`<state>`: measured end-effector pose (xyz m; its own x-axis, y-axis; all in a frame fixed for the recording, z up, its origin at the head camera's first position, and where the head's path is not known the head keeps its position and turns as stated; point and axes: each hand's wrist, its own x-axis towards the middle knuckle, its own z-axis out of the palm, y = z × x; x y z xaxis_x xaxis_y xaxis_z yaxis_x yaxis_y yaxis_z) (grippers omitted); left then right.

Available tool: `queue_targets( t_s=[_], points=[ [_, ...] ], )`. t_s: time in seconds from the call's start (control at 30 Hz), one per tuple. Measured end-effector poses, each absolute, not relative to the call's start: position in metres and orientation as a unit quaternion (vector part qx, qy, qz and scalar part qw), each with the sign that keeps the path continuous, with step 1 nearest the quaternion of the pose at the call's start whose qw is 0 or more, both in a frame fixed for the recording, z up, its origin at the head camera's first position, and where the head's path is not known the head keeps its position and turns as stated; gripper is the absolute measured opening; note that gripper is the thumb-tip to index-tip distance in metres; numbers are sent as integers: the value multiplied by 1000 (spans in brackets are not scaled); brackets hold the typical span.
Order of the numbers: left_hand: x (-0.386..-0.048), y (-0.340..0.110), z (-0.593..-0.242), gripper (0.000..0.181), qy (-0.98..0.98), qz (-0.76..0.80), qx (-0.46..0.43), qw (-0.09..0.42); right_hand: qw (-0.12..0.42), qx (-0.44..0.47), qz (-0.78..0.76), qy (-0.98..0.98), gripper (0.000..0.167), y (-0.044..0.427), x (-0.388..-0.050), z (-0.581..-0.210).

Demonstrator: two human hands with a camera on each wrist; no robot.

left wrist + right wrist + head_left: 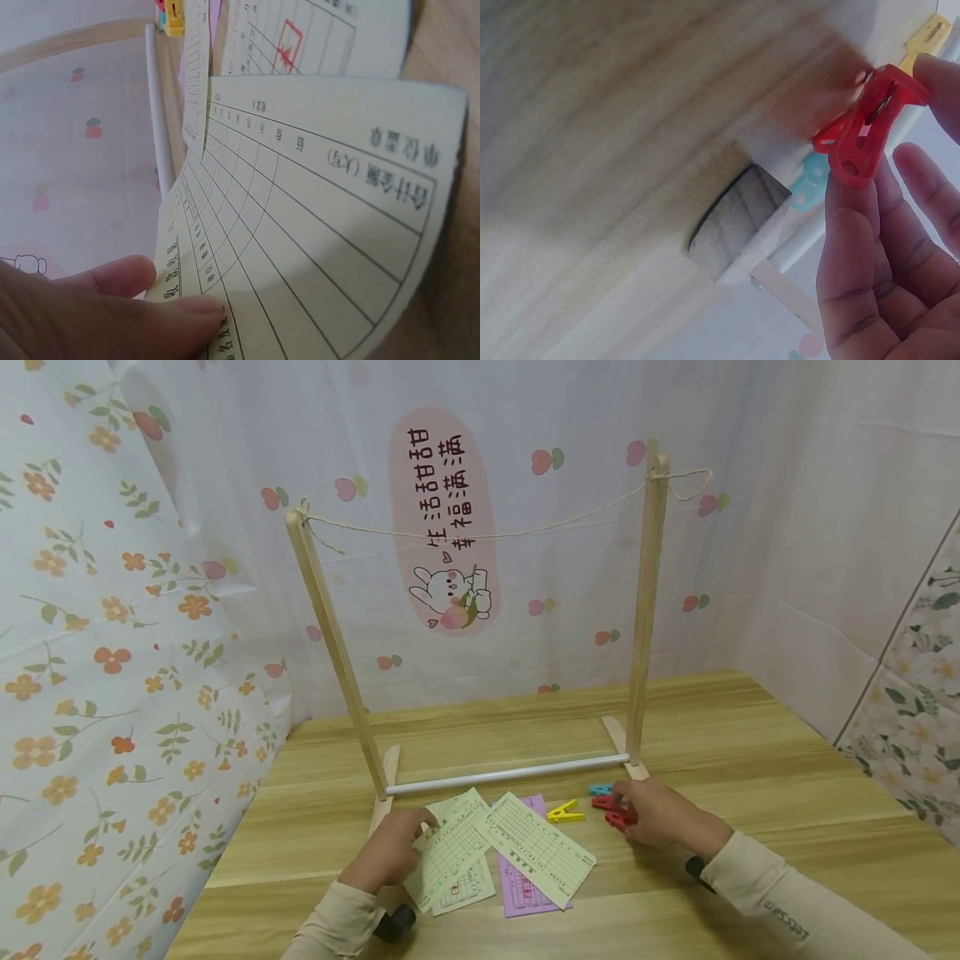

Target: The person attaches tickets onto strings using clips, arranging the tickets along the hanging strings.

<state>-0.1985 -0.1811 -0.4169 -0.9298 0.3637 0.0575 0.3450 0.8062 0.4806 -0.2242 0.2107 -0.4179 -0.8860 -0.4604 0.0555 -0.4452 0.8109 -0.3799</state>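
Two hands work at a counter (720, 727). The left hand (393, 852) pinches the edge of a pale green printed slip (453, 852) between thumb and finger; the slip curves away to that hand's right, over a smaller slip (467, 889). Farther right, between the hands, another pale green slip (543, 852) crosses a purple slip (517, 889). The right hand (660, 814) grips a red clothespin (866, 139) in its fingers. Just beyond its fingertips lie a second red clothespin (826, 140) and a blue clothespin (600, 790); a yellow clothespin (566, 812) lies to its left. Beyond both hands stands a wooden frame (643, 627), with a white rod (510, 773) low down and a sagging string (480, 536) above.
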Motion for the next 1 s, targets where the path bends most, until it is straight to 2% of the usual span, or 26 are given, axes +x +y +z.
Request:
queue_targets(
  t_s=[0.3, 0.47, 0.7, 0.87, 1.0],
  points=[
    [-196, -181, -410, 45, 947, 252, 199, -3, 6, -247, -196, 949, 17, 210, -226, -416],
    [-196, -182, -407, 44, 947, 253, 200, -18, 6, -250, -197, 948, 12, 209, -226, -411],
    [-195, -183, -403, 46, 946, 248, 206, -41, 14, -237, -197, 951, 14, 207, -228, -407],
    [-193, -185, -401, 51, 945, 256, 199, -36, 11, -244, -186, 952, 22, 206, -231, -408],
    [-193, -185, -398, 52, 942, 264, 201, -43, 5, -249, -191, 949, 22, 205, -232, -405]
  ],
)
